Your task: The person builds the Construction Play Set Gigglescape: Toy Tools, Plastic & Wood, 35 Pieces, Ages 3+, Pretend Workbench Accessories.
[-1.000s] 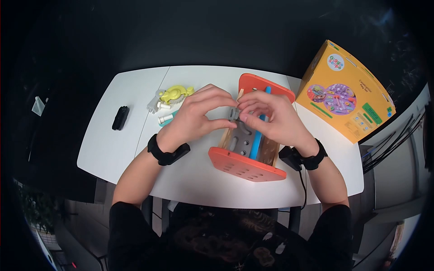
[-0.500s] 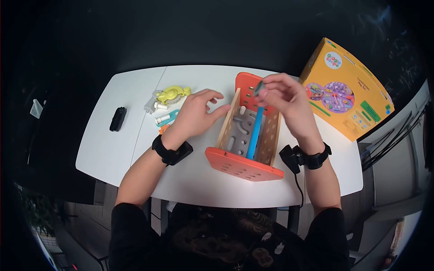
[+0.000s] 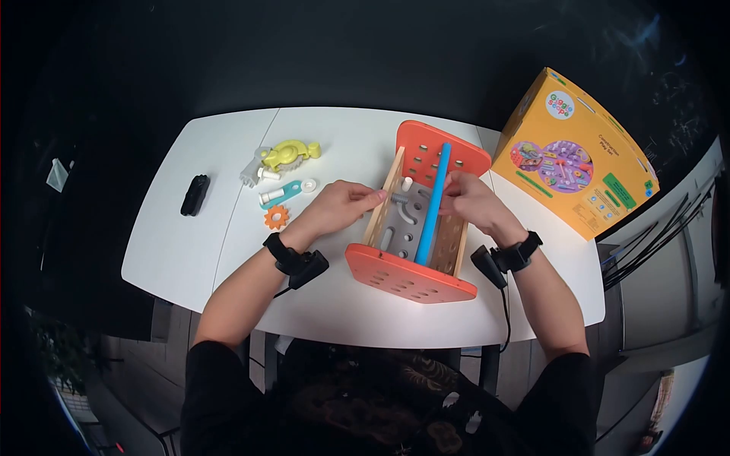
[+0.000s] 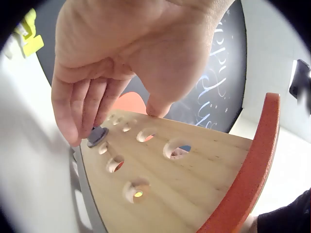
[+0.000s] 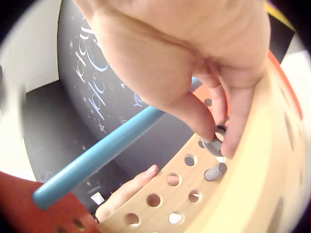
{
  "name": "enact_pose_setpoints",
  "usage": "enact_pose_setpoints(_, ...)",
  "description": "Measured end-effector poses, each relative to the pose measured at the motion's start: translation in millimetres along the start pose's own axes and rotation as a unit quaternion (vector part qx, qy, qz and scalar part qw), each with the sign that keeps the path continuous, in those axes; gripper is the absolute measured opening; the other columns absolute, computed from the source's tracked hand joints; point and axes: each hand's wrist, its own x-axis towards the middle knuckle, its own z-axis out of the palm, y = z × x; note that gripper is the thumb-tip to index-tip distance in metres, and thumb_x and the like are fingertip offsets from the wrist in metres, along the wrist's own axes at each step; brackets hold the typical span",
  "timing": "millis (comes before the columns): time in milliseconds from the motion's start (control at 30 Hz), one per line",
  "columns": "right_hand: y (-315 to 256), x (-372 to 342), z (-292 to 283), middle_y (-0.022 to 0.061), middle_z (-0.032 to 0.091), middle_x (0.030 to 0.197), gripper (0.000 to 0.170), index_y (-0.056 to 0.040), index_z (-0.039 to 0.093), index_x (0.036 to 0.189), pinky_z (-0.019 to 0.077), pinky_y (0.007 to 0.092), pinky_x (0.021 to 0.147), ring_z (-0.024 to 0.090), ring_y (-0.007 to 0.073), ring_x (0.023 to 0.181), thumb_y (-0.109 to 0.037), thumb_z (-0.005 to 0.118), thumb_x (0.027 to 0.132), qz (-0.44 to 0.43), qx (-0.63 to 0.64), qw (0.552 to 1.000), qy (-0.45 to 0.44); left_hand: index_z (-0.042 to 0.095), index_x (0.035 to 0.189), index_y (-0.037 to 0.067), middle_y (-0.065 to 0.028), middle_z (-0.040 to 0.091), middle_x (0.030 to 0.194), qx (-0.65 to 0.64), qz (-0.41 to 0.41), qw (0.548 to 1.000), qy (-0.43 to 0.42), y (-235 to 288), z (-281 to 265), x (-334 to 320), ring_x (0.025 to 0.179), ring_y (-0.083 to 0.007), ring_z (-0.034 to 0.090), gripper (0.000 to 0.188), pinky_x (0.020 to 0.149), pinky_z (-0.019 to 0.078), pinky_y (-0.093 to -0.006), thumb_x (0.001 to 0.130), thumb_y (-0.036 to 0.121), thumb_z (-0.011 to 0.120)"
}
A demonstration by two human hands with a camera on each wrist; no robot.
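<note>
Evidently, the step in hand is a fastening one, judged to be bringing a nut to a threaded bolt end. From the left, an orange gear and a white ring lie on the bench. The left hand has a fairly wide grip, thumb at the top edge of the wooden side panel, fingertips touching a grey disc on its outer face. Rightward, a blue bar slants over the red-ended frame. The right hand has a narrow grip, holding the grey nut beside, not on, the threaded end. The next move calls for squaring the nut's hole to that thread. Against the earlier frame, the right hand is lower, down from above the bar's far end; the left thumb is closer in, and the gear and ring are uncovered.
</note>
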Motion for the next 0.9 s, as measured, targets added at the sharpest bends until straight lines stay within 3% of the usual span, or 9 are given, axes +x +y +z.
enact_pose_setpoints(133, -4, 18, 4, 0.0128, 0.070, 0.091, 0.019, 0.0032, 0.065, 0.102, 0.0575, 0.0307, 0.076, 0.072, 0.0192, 0.087, -0.003, 0.070, 0.084, -0.015, -0.124, 0.992, 0.007, 0.076, 0.107, -0.003, -0.0188, 0.076, 0.100, -0.029, -0.020, 0.999, -0.014, 4, 5, -2, 0.095, -0.0230, 0.072, 0.062, 0.082, 0.0553, -0.0325, 0.095, 0.057, 0.065)
enact_pose_setpoints(200, -12, 23, 5, 0.0118, 0.070, 0.088, 0.017, 0.0029, 0.069, 0.101, 0.0553, 0.0310, 0.073, 0.071, 0.0172, 0.083, -0.007, 0.071, 0.086, 0.014, -0.193, 0.981, -0.016, 0.073, 0.114, -0.003, -0.0164, 0.076, 0.099, 0.009, -0.033, 0.999, 0.013, 12, 5, -5, 0.097, -0.0222, 0.071, 0.061, 0.084, 0.0552, -0.0319, 0.095, 0.054, 0.066)
enact_pose_setpoints(333, -4, 36, 8, 0.0116, 0.071, 0.092, 0.019, 0.0031, 0.068, 0.107, 0.0570, 0.0301, 0.074, 0.070, 0.0176, 0.079, -0.008, 0.069, 0.091, 0.071, -0.082, 0.993, -0.048, 0.065, 0.128, -0.002, -0.0110, 0.074, 0.106, 0.032, -0.020, 0.999, 0.035, 12, 6, -5, 0.101, -0.0171, 0.068, 0.056, 0.091, 0.0537, -0.0310, 0.100, 0.046, 0.064)
enact_pose_setpoints(400, -5, 34, 11, 0.0114, 0.070, 0.097, 0.021, 0.0036, 0.066, 0.112, 0.0590, 0.0289, 0.075, 0.071, 0.0177, 0.079, -0.010, 0.067, 0.096, 0.086, 0.037, 0.994, -0.052, 0.059, 0.136, -0.003, -0.0113, 0.072, 0.113, -0.060, -0.033, 0.998, 0.003, 2, 9, 0, 0.108, -0.0171, 0.066, 0.060, 0.094, 0.0518, -0.0301, 0.099, 0.044, 0.064)
enact_pose_setpoints(500, 0, 42, 10, 0.0121, 0.070, 0.101, 0.023, 0.0046, 0.064, 0.116, 0.0605, 0.0282, 0.076, 0.073, 0.0180, 0.084, -0.008, 0.068, 0.097, 0.105, 0.054, 0.991, -0.067, 0.060, 0.133, -0.007, -0.0177, 0.071, 0.119, -0.103, -0.042, 0.994, 0.013, 6, 14, -1, 0.110, -0.0209, 0.068, 0.064, 0.094, 0.0528, -0.0306, 0.096, 0.045, 0.067)
enact_pose_setpoints(633, 6, 46, 11, 0.0136, 0.071, 0.100, 0.026, 0.0049, 0.064, 0.115, 0.0594, 0.0273, 0.074, 0.074, 0.0184, 0.087, -0.008, 0.072, 0.094, 0.092, 0.030, 0.992, -0.086, 0.061, 0.133, -0.007, -0.0168, 0.071, 0.118, -0.096, -0.038, 0.995, 0.012, 7, 13, -1, 0.109, -0.0205, 0.068, 0.063, 0.094, 0.0527, -0.0302, 0.096, 0.044, 0.067)
enact_pose_setpoints(900, 14, 51, 16, 0.0116, 0.072, 0.091, 0.021, -0.0010, 0.061, 0.097, 0.0580, 0.0267, 0.070, 0.075, 0.0191, 0.082, -0.006, 0.079, 0.086, 0.052, 0.001, 0.994, -0.092, 0.064, 0.130, -0.007, -0.0168, 0.072, 0.116, -0.103, -0.027, 0.994, 0.015, 5, 14, 0, 0.108, -0.0203, 0.068, 0.059, 0.095, 0.0528, -0.0295, 0.097, 0.042, 0.067)
